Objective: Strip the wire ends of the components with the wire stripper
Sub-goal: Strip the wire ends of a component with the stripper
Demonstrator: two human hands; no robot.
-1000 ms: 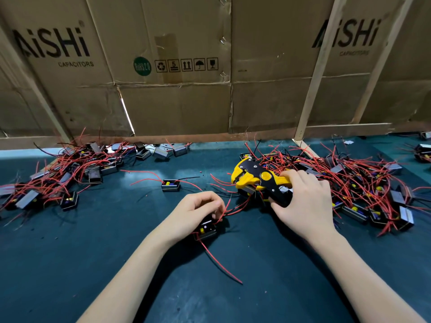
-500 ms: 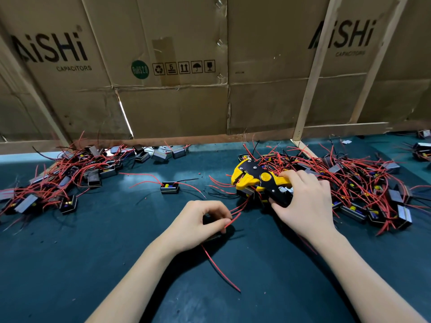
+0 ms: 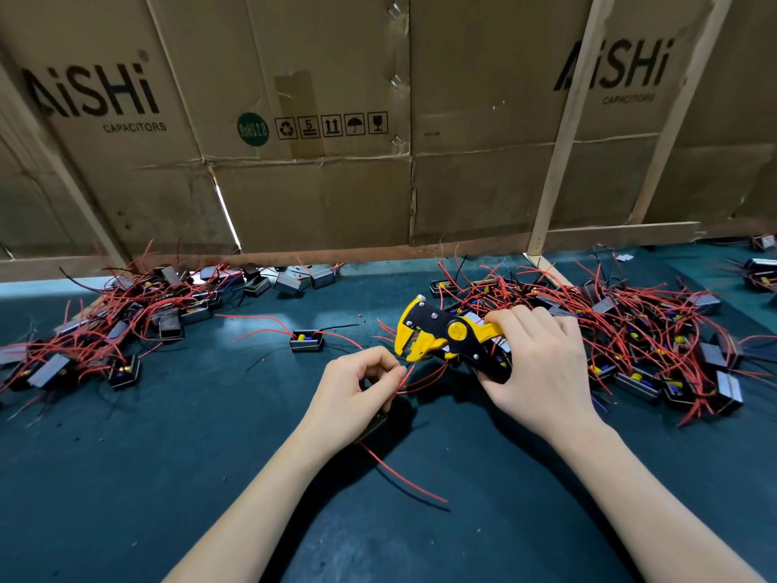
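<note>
**Two hands, one stripper, one wire pinched**

One stripper (image 3: 445, 336), yellow plastic body with black plates and a round yellow pivot, sits above the mat (image 3: 168, 477) at centre, its jaws gaping and pointing left. Right hand (image 3: 542, 368) wraps the handles: fingers curled over the top, thumb below, wrist angled in from lower right.

Left hand (image 3: 351, 391) is just left of the jaws, thumb and forefinger pinching one thin red wire (image 3: 404, 378) whose end points up toward the jaws; whether it is inside them cannot be told. A small black boxy component (image 3: 374, 425) shows partly under that hand, at the heel of the palm. A second red lead (image 3: 399, 477) trails from it across the mat toward the viewer, gently curved.

One lone component (image 3: 307, 340), an open black rectangular case with yellow and blue parts inside, lies on the mat further back, well apart from the hands.

Two heaps of like components, too tangled to count: left pile (image 3: 105, 326) and right pile (image 3: 639, 338), glossy red wires bristling out. The right hand overlaps the right pile's edge.

Mat: dark teal, matte, speckled with debris. Behind: creased brown cardboard (image 3: 315, 204) printed "AiSHi CAPACITORS", with pale wooden battens (image 3: 563, 132) leaning across it.
</note>
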